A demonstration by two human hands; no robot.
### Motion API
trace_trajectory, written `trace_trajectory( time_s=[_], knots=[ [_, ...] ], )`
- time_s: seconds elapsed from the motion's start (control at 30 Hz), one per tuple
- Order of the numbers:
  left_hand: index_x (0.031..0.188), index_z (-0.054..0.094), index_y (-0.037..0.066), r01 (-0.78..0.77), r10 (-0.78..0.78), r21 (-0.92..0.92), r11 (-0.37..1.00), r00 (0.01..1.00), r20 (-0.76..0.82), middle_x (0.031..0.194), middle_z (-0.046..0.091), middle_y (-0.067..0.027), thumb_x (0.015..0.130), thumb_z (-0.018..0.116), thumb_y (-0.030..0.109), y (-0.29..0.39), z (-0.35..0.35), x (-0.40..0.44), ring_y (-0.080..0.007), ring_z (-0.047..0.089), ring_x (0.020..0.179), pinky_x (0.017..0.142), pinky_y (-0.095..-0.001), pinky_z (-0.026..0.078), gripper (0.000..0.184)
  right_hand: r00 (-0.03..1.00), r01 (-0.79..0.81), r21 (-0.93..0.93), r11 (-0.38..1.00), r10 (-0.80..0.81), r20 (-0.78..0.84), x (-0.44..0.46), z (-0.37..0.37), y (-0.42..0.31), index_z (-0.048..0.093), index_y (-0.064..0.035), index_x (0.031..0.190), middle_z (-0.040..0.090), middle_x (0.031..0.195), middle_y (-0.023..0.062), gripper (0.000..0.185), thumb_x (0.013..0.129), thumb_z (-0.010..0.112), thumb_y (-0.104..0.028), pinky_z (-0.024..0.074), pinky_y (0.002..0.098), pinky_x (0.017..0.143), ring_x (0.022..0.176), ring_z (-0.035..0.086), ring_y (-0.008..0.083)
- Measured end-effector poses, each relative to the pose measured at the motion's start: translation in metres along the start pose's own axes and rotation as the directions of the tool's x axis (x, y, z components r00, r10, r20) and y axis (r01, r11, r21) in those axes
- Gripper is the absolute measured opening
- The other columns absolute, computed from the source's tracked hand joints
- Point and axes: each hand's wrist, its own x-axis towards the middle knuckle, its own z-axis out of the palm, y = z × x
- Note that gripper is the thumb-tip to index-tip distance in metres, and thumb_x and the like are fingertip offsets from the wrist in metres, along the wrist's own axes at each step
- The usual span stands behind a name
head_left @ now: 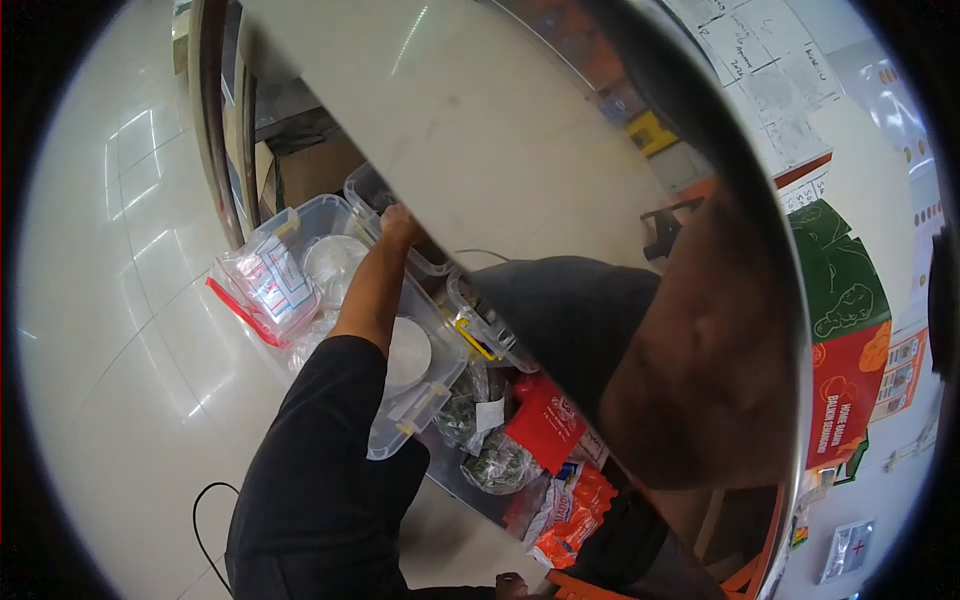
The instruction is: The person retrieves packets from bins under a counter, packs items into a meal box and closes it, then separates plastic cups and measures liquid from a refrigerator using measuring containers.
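Observation:
My left hand (399, 225) reaches down past the edge of a shiny steel table (470, 130), at the rim of a clear plastic tub (367, 186). Its fingertips are hidden by the table edge, so what they touch cannot be made out. Beneath the forearm is a larger clear plastic bin (437, 368). In it are round white lids or containers (335, 262) and a zip bag with a red closure (270, 285). Only a small part of my right hand (511, 585) shows at the bottom edge, away from the bins; its fingers are unclear.
Right of the bin lie bagged greens (500, 463), a red packet (545, 425) and an orange-and-white packet (570, 515). A clear box with a yellow clip (478, 338) sits near the table edge. A black cable (200, 500) curves over the tiled floor (120, 420).

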Motion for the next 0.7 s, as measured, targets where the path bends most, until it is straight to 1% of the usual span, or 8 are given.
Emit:
trace_trajectory(
  time_s=[0.13, 0.23, 0.37, 0.5, 0.57, 0.6, 0.67, 0.7],
  knots=[
    [0.122, 0.065, 0.007, -0.003, 0.004, -0.030, 1.000, 0.999, 0.045, 0.123, 0.067, -0.0205, 0.092, 0.054, 0.014, 0.006, -0.029, -0.019, -0.0397, 0.064, 0.115, 0.094, -0.0499, 0.054, 0.033, 1.000, -0.022, 0.002, 1.000, 0.022, -0.014, -0.006, -0.009, -0.010, 0.077, -0.0107, 0.087, 0.073, 0.086, 0.0203, 0.025, 0.081, 0.066, -0.033, 0.0580, 0.0497, 0.077, 0.083, 0.072, 0.0400],
    [0.127, 0.059, 0.008, -0.022, -0.004, -0.216, 0.976, 0.993, -0.120, 0.119, 0.067, -0.0237, 0.088, 0.058, 0.011, 0.004, -0.028, -0.018, -0.0433, 0.063, 0.113, 0.095, -0.0530, 0.053, 0.039, 0.999, -0.031, 0.025, 0.999, 0.032, -0.041, -0.004, -0.007, -0.012, 0.077, -0.0127, 0.087, 0.074, 0.087, 0.0194, 0.024, 0.080, 0.067, -0.033, 0.0581, 0.0491, 0.079, 0.085, 0.072, 0.0393],
    [0.127, 0.058, 0.006, -0.082, 0.017, -0.278, 0.957, 0.973, -0.232, 0.117, 0.067, -0.0258, 0.087, 0.058, 0.012, -0.002, -0.023, -0.017, -0.0447, 0.062, 0.112, 0.094, -0.0539, 0.052, 0.040, 0.996, -0.021, 0.002, 1.000, 0.021, -0.083, 0.010, 0.005, -0.008, 0.078, -0.0147, 0.091, 0.075, 0.092, 0.0170, 0.024, 0.081, 0.066, -0.034, 0.0577, 0.0479, 0.083, 0.090, 0.072, 0.0384],
    [0.126, 0.058, 0.004, -0.176, -0.018, -0.393, 0.903, 0.896, -0.443, 0.114, 0.066, -0.0290, 0.086, 0.056, 0.012, -0.010, -0.014, -0.007, -0.0478, 0.063, 0.107, 0.094, -0.0539, 0.050, 0.041, 0.994, -0.006, 0.052, 0.999, 0.012, -0.113, 0.031, 0.013, -0.028, 0.078, -0.0122, 0.093, 0.074, 0.093, 0.0185, 0.024, 0.083, 0.067, -0.030, 0.0580, 0.0466, 0.082, 0.089, 0.073, 0.0379],
    [0.127, 0.058, 0.003, -0.180, -0.049, -0.416, 0.891, 0.874, -0.483, 0.113, 0.066, -0.0300, 0.087, 0.055, 0.012, -0.017, -0.009, -0.003, -0.0489, 0.063, 0.106, 0.094, -0.0542, 0.049, 0.041, 0.972, 0.222, 0.227, 0.948, -0.198, -0.124, 0.033, 0.022, -0.038, 0.076, -0.0076, 0.095, 0.075, 0.088, 0.0171, 0.019, 0.086, 0.068, -0.023, 0.0588, 0.0418, 0.077, 0.083, 0.075, 0.0311],
    [0.127, 0.057, 0.003, -0.151, -0.090, -0.462, 0.874, 0.883, -0.460, 0.112, 0.066, -0.0304, 0.087, 0.054, 0.012, -0.016, -0.013, -0.003, -0.0493, 0.062, 0.106, 0.094, -0.0545, 0.049, 0.042, 0.973, 0.221, 0.227, 0.949, -0.198, -0.122, 0.036, 0.029, -0.046, 0.076, -0.0076, 0.095, 0.075, 0.088, 0.0171, 0.019, 0.086, 0.068, -0.023, 0.0588, 0.0418, 0.077, 0.083, 0.075, 0.0311],
    [0.128, 0.057, 0.003, -0.123, -0.126, -0.505, 0.854, 0.893, -0.432, 0.111, 0.066, -0.0307, 0.086, 0.054, 0.011, -0.009, -0.024, -0.010, -0.0496, 0.062, 0.105, 0.094, -0.0549, 0.048, 0.042, 0.927, 0.349, 0.447, 0.824, -0.375, -0.032, 0.036, 0.047, -0.069, 0.073, -0.0040, 0.100, 0.074, 0.083, 0.0131, 0.015, 0.089, 0.068, -0.013, 0.0583, 0.0353, 0.074, 0.079, 0.074, 0.0211],
    [0.127, 0.057, 0.003, -0.123, -0.147, -0.540, 0.833, 0.891, -0.429, 0.110, 0.066, -0.0314, 0.086, 0.054, 0.011, -0.006, -0.029, -0.016, -0.0498, 0.062, 0.105, 0.093, -0.0553, 0.048, 0.042, 0.915, 0.331, 0.548, 0.768, -0.403, 0.012, 0.043, 0.071, -0.072, 0.071, -0.0024, 0.103, 0.074, 0.085, 0.0117, 0.015, 0.091, 0.067, -0.012, 0.0580, 0.0332, 0.073, 0.078, 0.073, 0.0183]
  ],
)
